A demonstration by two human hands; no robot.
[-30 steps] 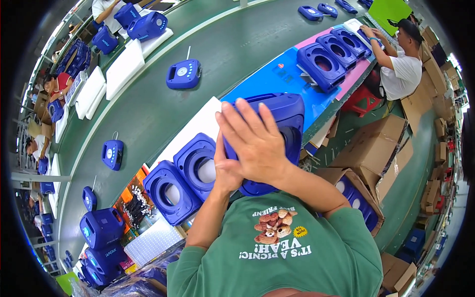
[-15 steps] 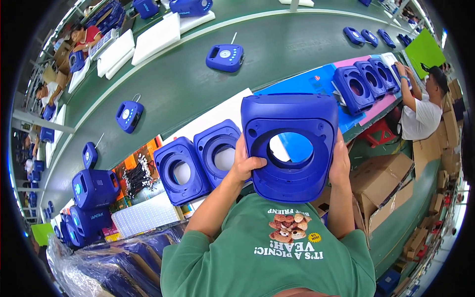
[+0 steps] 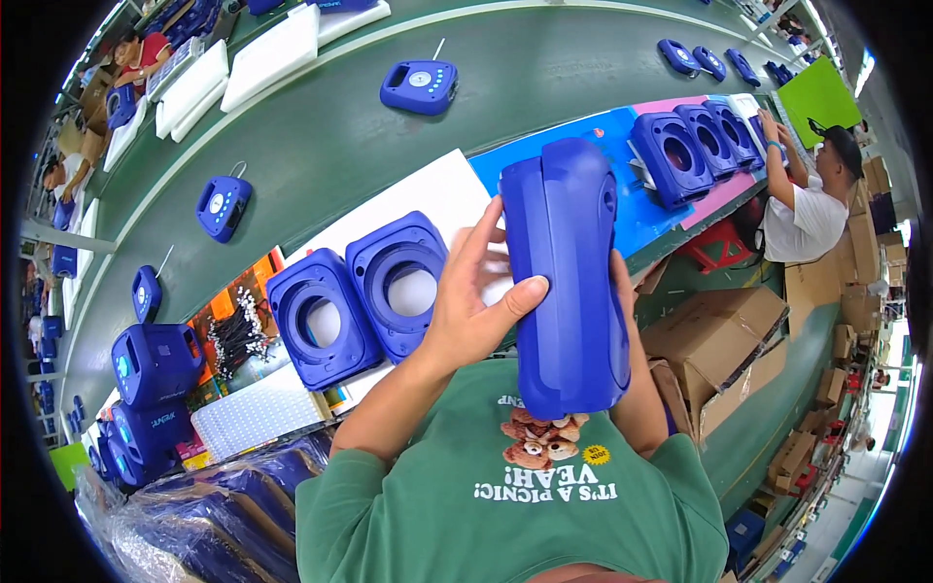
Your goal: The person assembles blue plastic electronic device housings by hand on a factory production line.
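Note:
Between my hands is a blue plastic speaker housing (image 3: 569, 282), held up in front of my chest with a narrow side facing me. A seam runs lengthwise along that side. My left hand (image 3: 481, 291) grips its left edge, with the thumb against the near face and the fingers reaching behind. On the opposite edge my right hand (image 3: 623, 287) holds it, most of its fingers hidden by the housing. To the left, two similar housings with large round openings, a nearer one (image 3: 362, 311) and another beside it (image 3: 433, 260), stand on the white bench surface.
Beyond the bench, a green conveyor (image 3: 321, 146) carries several blue units with wires. A bundle of black cables (image 3: 238, 340) and a white perforated tray (image 3: 255, 413) lie left. More housings (image 3: 671, 160) stand right, near a co-worker (image 3: 807, 209). Cardboard boxes (image 3: 714, 340) fill the right side.
The housing has been turned from its face with the round opening to its narrow side. My left hand's fingers have spread out, and my right hand has slid mostly behind the housing.

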